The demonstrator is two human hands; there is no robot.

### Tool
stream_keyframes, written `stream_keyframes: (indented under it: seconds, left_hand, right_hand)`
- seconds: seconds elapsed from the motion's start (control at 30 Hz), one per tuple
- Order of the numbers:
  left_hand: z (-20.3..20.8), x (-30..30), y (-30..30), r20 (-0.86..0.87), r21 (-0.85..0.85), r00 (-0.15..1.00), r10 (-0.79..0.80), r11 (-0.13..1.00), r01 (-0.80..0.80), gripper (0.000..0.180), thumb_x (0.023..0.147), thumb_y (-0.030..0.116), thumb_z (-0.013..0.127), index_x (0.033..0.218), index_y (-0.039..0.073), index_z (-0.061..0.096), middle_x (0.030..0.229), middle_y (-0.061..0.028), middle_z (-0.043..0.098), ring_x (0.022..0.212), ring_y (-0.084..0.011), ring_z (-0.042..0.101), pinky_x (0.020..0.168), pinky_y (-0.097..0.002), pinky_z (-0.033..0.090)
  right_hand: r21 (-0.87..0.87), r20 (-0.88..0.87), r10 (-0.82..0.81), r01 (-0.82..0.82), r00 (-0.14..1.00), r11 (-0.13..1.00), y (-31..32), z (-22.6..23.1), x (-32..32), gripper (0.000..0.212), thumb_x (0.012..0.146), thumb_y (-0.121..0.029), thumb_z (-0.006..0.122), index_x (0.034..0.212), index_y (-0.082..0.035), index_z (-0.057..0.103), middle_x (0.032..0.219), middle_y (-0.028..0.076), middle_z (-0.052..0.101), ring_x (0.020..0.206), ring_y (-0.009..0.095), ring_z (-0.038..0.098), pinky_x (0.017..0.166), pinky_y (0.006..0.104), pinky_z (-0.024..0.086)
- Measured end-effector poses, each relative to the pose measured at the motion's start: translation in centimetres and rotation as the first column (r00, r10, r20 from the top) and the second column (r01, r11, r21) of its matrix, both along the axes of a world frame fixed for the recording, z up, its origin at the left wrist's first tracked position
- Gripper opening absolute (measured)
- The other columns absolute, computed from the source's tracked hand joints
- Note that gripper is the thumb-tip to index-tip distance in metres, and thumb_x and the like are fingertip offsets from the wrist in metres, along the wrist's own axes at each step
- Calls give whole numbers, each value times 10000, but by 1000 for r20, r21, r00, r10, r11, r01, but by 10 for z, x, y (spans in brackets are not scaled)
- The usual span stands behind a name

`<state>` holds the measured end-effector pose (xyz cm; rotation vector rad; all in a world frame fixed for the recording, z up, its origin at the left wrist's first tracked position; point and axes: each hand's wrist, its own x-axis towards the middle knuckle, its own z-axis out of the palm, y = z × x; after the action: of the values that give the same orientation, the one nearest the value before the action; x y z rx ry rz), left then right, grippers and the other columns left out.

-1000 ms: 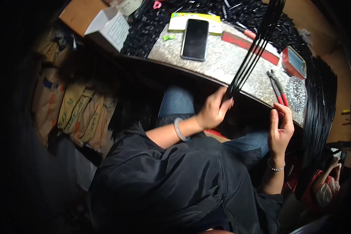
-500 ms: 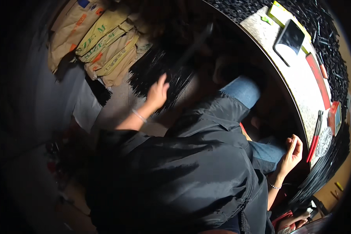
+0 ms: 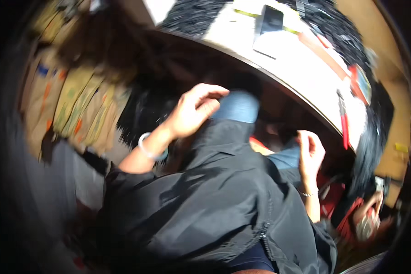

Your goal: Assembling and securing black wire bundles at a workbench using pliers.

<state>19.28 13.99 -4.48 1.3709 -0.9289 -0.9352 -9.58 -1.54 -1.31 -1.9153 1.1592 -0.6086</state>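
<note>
My left hand [image 3: 194, 109], a pale bangle at its wrist, hovers over my left thigh by the blue denim knee [image 3: 237, 106]. Its fingers are bent, the thumb stands apart from them, and I see nothing between them. Close to the table's edge, above my other knee, my right hand [image 3: 311, 153] has its fingers curled in toward the thumb. Whatever it may pinch is too small or blurred to see. A dark bundle of thin black strips [image 3: 144, 112] lies on the floor beyond my left forearm.
On the curved pale worktable [image 3: 301, 68] lie a phone [image 3: 269, 25], a red-handled tool [image 3: 343, 121] and heaps of small black pieces [image 3: 192, 18]. Long black strands [image 3: 370, 144] hang over its right end. Brown paper sacks [image 3: 75, 102] stand at left. Another person [image 3: 365, 219] sits at lower right.
The view has turned toward the table. My left hand has come back from over the black strips to my knee. My right hand stays curled by the table edge.
</note>
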Motion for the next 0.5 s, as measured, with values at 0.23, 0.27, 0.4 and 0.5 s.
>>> stream_keyframes:
  seconds: [0.23, 0.27, 0.4, 0.5]
  left_hand:
    - [179, -111, -111, -67, -854, 623, -779, 368, 369, 424, 890, 359, 458, 1039, -19, 581, 963, -145, 587, 911, -248, 556, 853, -387, 425]
    - [183, -118, -119, -45, -862, 594, -803, 332, 384, 422, 893, 365, 450, 1041, -7, 583, 963, -138, 587, 916, -246, 553, 856, -388, 421]
    - [199, -152, -130, 6, -863, 524, -852, 261, 433, 414, 904, 391, 420, 1050, 45, 593, 966, -111, 589, 936, -237, 541, 867, -393, 409]
    - [199, -172, -134, -28, -852, 501, -865, 283, 441, 411, 912, 411, 397, 1057, 83, 600, 968, -91, 590, 951, -231, 532, 875, -396, 399]
  right_hand:
    - [-220, 176, 1, 38, 984, 975, -27, 15, -43, 116, 861, -104, 589, 874, 11, 604, 853, 117, 610, 788, 209, 586, 761, 308, 472]
    - [-255, 187, -31, 79, 982, 964, -30, 15, -56, 116, 861, -104, 589, 874, 11, 604, 853, 117, 610, 788, 209, 586, 761, 308, 472]
    - [-168, 172, -298, 326, 939, 930, -26, 14, -112, 86, 847, -68, 607, 827, 15, 618, 718, 59, 605, 684, 109, 569, 661, 238, 448]
    - [-155, 233, -351, 391, 907, 907, -44, 14, -143, 106, 864, -76, 589, 836, 23, 615, 717, 55, 607, 694, 92, 566, 652, 230, 445]
